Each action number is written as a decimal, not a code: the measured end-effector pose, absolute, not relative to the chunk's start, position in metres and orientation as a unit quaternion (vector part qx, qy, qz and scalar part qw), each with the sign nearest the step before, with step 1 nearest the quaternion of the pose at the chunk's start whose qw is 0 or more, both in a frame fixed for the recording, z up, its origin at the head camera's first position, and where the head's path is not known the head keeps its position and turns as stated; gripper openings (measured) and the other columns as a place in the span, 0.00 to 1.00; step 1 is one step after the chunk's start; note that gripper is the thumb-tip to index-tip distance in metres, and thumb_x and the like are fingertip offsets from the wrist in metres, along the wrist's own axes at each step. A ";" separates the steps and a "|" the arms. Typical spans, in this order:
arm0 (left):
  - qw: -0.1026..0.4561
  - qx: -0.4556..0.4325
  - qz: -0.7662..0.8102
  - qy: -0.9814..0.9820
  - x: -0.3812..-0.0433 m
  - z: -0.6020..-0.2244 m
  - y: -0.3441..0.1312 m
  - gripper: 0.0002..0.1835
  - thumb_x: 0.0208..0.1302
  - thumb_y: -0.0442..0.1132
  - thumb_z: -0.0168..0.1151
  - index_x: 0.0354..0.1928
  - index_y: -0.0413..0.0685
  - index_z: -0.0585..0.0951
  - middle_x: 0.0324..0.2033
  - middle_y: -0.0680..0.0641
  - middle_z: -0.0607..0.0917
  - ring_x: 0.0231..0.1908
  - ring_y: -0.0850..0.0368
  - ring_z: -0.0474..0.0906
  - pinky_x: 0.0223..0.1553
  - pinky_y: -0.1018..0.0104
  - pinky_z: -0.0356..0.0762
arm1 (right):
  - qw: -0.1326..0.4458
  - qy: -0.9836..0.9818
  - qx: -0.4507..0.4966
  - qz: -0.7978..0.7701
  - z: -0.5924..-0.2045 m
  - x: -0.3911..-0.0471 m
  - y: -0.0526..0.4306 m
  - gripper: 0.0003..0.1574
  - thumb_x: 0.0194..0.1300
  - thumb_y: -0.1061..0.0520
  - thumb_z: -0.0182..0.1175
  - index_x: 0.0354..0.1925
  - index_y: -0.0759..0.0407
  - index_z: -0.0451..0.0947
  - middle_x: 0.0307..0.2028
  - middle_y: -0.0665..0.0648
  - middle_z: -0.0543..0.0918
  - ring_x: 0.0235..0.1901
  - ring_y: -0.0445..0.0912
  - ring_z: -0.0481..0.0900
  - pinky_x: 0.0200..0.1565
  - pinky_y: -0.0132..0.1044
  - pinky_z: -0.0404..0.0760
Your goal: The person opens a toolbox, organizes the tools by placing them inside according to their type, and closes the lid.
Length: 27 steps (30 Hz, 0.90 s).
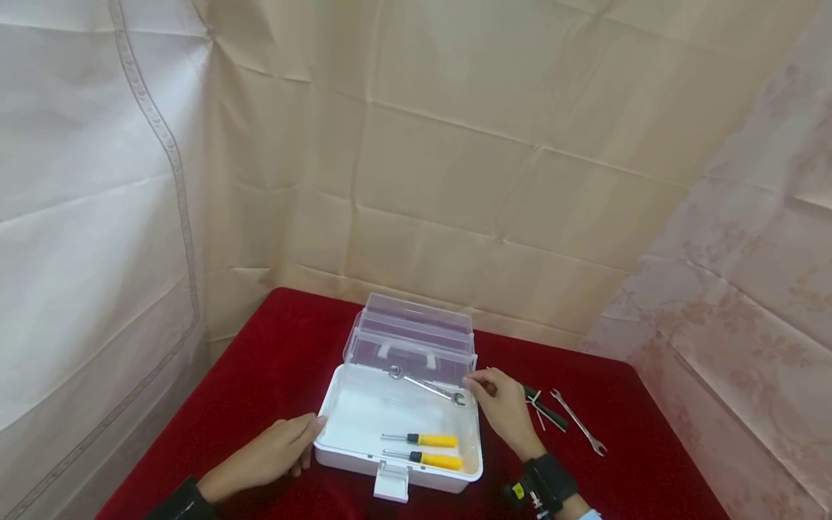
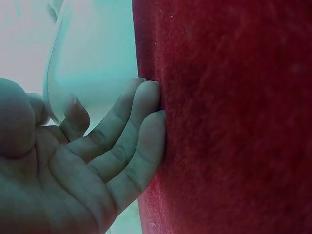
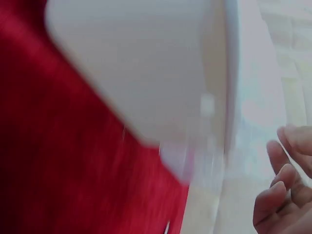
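A white toolbox [image 1: 354,412] stands in front of me with its clear lid [image 1: 416,318] tipped back. Two yellow-and-black screwdrivers [image 1: 437,440] lie inside near its front wall. Across the back of the box slants a silver open-end wrench [image 1: 425,384]. My left hand [image 1: 279,448] grips the left side of the box, thumb at the rim and the other fingers [image 2: 148,131] down along the outer wall, by the cloth. At the rear right corner, close to one end of the wrench, hovers my right hand [image 1: 500,404]. Its fingers [image 3: 270,202] are loosely bent with nothing between them.
On the red tablecloth [image 1: 624,426], right of the box, lie another open-end wrench [image 1: 578,422] and dark-handled tools [image 1: 549,413] with thin light rods. The front latch [image 1: 392,482] of the box hangs down. Beige cloth [image 1: 455,180] hangs behind the table.
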<state>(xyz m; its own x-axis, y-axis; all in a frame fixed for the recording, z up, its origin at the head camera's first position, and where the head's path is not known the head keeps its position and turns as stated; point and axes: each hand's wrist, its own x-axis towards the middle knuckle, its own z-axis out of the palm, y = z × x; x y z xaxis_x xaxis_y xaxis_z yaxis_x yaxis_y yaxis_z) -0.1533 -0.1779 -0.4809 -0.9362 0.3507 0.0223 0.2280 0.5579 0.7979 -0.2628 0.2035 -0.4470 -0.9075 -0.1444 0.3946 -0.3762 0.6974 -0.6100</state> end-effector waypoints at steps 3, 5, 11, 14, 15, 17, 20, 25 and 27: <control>0.074 0.166 0.446 0.877 -0.153 -0.482 -0.177 0.22 0.78 0.57 0.38 0.35 0.51 0.73 0.20 0.53 0.78 0.19 0.59 0.75 0.23 0.65 0.73 | 0.184 -0.918 0.090 0.341 -0.445 -0.264 0.241 0.09 0.63 0.49 0.66 0.41 0.49 0.85 0.34 0.47 0.83 0.31 0.45 0.78 0.31 0.36 0.76; 0.075 0.167 0.447 0.876 -0.152 -0.482 -0.177 0.22 0.78 0.57 0.38 0.35 0.51 0.73 0.20 0.53 0.78 0.19 0.59 0.75 0.24 0.65 0.73 | 0.181 -0.933 0.060 0.305 -0.445 -0.266 0.276 0.12 0.65 0.48 0.65 0.43 0.52 0.85 0.37 0.51 0.84 0.36 0.48 0.81 0.37 0.42 0.77; 0.080 0.163 0.449 0.875 -0.154 -0.480 -0.178 0.21 0.78 0.57 0.39 0.36 0.51 0.73 0.21 0.53 0.78 0.20 0.58 0.75 0.24 0.65 0.73 | 0.103 -0.969 -0.027 0.221 -0.461 -0.278 0.385 0.31 0.66 0.43 0.62 0.55 0.66 0.77 0.42 0.68 0.82 0.42 0.60 0.80 0.42 0.55 0.74; 0.088 0.161 0.450 0.874 -0.155 -0.480 -0.179 0.21 0.77 0.57 0.39 0.36 0.51 0.74 0.22 0.53 0.78 0.20 0.57 0.76 0.24 0.65 0.73 | 0.043 -0.978 -0.045 0.200 -0.474 -0.281 0.419 0.43 0.64 0.37 0.61 0.58 0.73 0.71 0.42 0.72 0.80 0.40 0.63 0.79 0.40 0.56 0.75; 0.089 0.161 0.450 0.874 -0.155 -0.479 -0.180 0.21 0.77 0.58 0.39 0.36 0.51 0.74 0.22 0.53 0.78 0.20 0.57 0.76 0.24 0.65 0.74 | 0.029 -0.979 -0.042 0.196 -0.478 -0.283 0.425 0.44 0.64 0.37 0.62 0.58 0.74 0.71 0.42 0.72 0.81 0.41 0.63 0.80 0.40 0.56 0.75; 0.088 0.162 0.449 0.874 -0.155 -0.479 -0.180 0.22 0.77 0.58 0.39 0.36 0.51 0.74 0.22 0.53 0.78 0.20 0.57 0.76 0.24 0.65 0.74 | 0.013 -0.982 -0.028 0.186 -0.484 -0.285 0.433 0.43 0.63 0.36 0.62 0.55 0.74 0.73 0.41 0.70 0.82 0.39 0.61 0.81 0.39 0.54 0.76; 0.087 0.162 0.449 0.874 -0.155 -0.479 -0.180 0.21 0.77 0.57 0.39 0.36 0.51 0.74 0.22 0.52 0.78 0.20 0.57 0.76 0.25 0.65 0.74 | -0.002 -0.983 -0.025 0.184 -0.490 -0.285 0.436 0.35 0.62 0.38 0.64 0.47 0.70 0.79 0.35 0.63 0.83 0.35 0.55 0.81 0.37 0.50 0.76; 0.089 0.162 0.448 0.875 -0.155 -0.479 -0.180 0.19 0.78 0.55 0.40 0.36 0.51 0.74 0.22 0.53 0.78 0.20 0.57 0.76 0.24 0.65 0.74 | -0.059 -0.969 -0.075 0.226 -0.490 -0.282 0.435 0.24 0.63 0.42 0.63 0.34 0.62 0.80 0.26 0.52 0.77 0.29 0.47 0.74 0.31 0.41 0.71; 0.089 0.162 0.448 0.875 -0.154 -0.480 -0.179 0.20 0.78 0.55 0.40 0.36 0.51 0.74 0.22 0.53 0.78 0.20 0.57 0.76 0.24 0.65 0.74 | -0.082 -0.965 -0.081 0.234 -0.489 -0.283 0.435 0.22 0.65 0.43 0.62 0.32 0.62 0.80 0.25 0.52 0.76 0.29 0.47 0.72 0.31 0.39 0.69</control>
